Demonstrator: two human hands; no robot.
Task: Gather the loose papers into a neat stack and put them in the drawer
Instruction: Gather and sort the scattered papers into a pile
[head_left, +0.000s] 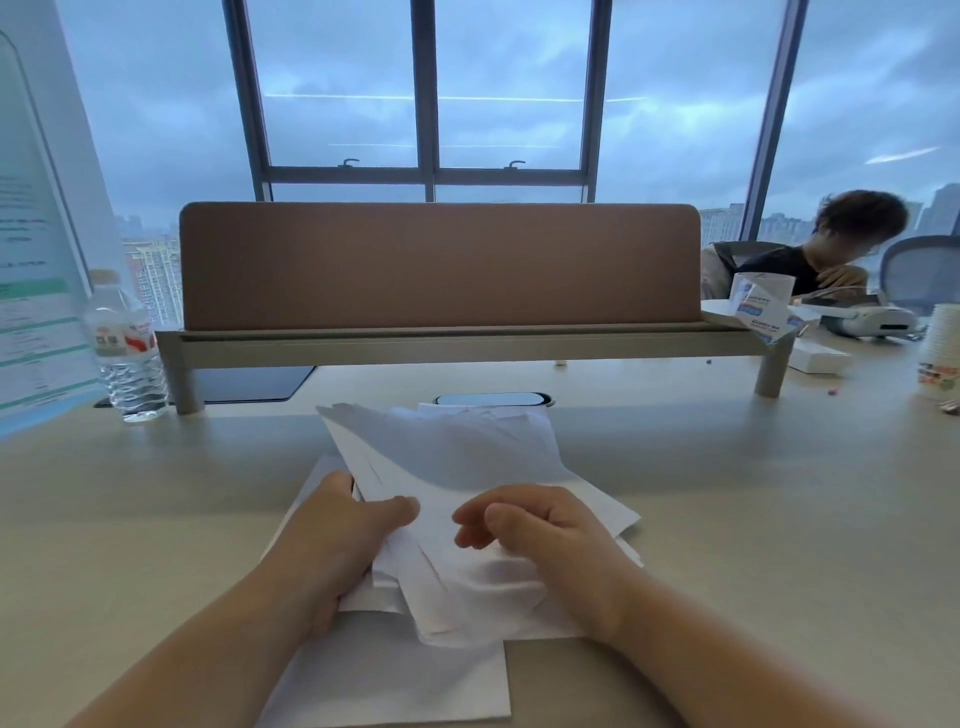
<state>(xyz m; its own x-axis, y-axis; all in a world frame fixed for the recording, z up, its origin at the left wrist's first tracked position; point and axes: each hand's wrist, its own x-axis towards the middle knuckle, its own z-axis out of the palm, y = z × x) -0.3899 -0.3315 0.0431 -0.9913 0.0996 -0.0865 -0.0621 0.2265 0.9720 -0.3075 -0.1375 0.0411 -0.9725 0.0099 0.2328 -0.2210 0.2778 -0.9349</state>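
A fanned bundle of white papers (457, 457) is lifted off the beige desk (156, 519) in front of me, its sheets uneven and splayed. My left hand (343, 535) grips the bundle's left edge, thumb on top and fingers underneath. My right hand (540, 535) hovers over the bundle's lower right part with its fingers loosely curled, holding nothing that I can see. More white sheets (389, 680) lie flat on the desk beneath the bundle. No drawer is in view.
A brown partition screen (436, 265) on a raised shelf crosses the desk behind the papers. A water bottle (127, 353) stands at the left beside a standing poster. A stack of paper cups (940, 353) and a person seated at the far right.
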